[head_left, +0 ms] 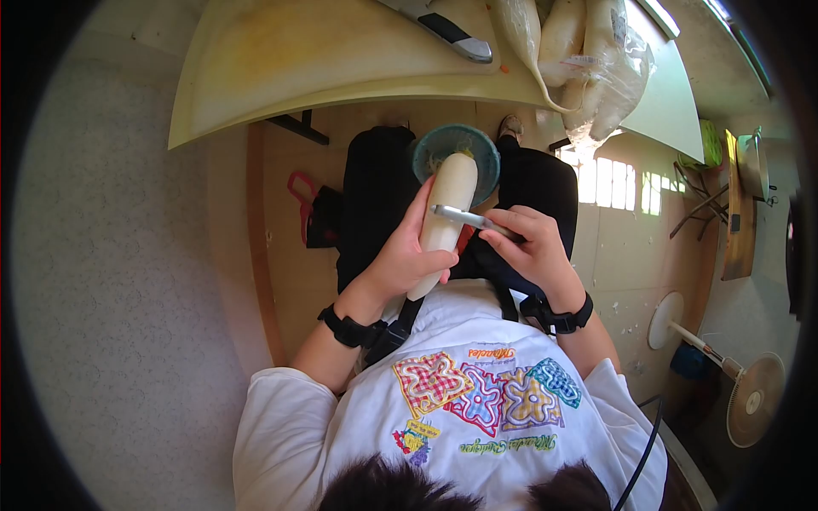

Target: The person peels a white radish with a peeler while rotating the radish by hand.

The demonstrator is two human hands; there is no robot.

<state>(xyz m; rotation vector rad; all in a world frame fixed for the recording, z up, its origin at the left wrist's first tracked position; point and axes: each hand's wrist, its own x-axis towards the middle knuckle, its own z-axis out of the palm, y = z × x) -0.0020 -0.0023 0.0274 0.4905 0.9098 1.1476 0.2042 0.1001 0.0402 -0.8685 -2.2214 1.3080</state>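
My left hand (pixel 415 251) is wrapped round a long white daikon radish (pixel 454 185), tilted with its far end over a blue-green bucket (pixel 487 162) between my knees. A metal peeler (pixel 458 215) lies across the upper side of the daikon. Its handle is gripped by my right hand (pixel 532 247), to the right of the radish. Some pale scraps show inside the bucket, partly hidden by the daikon.
Ahead is a table (pixel 358 95) bearing a knife with a black and grey handle (pixel 456 36). Several daikons in a plastic bag (pixel 596 72) overhang its edge. A white fan (pixel 754 399) stands at right; a black and pink bag (pixel 321 217) is at left.
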